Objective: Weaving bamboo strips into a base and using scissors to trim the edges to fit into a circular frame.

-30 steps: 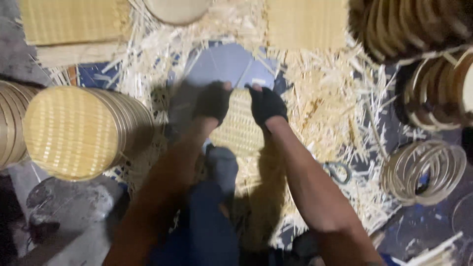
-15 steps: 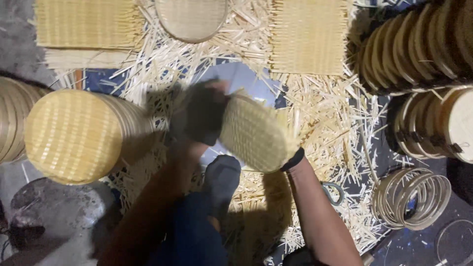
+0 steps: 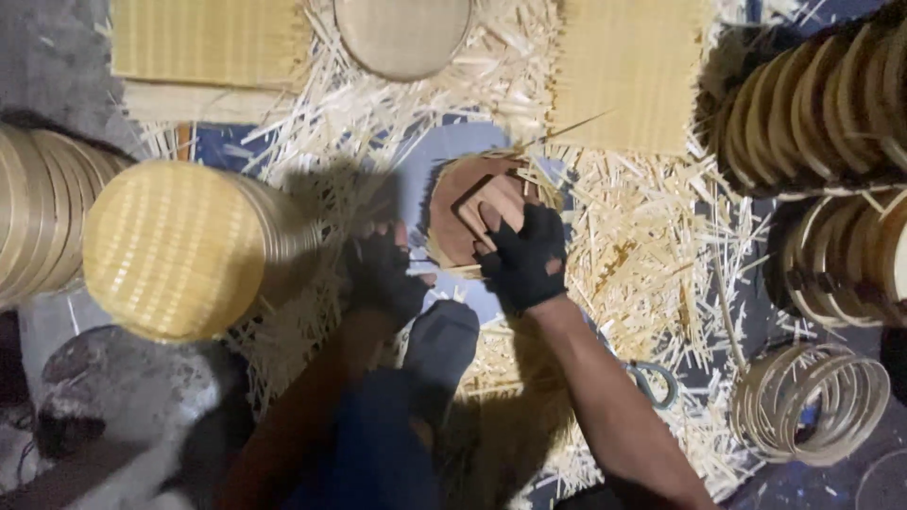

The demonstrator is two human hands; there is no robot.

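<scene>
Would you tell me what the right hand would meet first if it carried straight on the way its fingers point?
The right hand already rests on the round wooden form. Beyond it, probably the loose bamboo splinters, though depth is hard to judge.
</scene>
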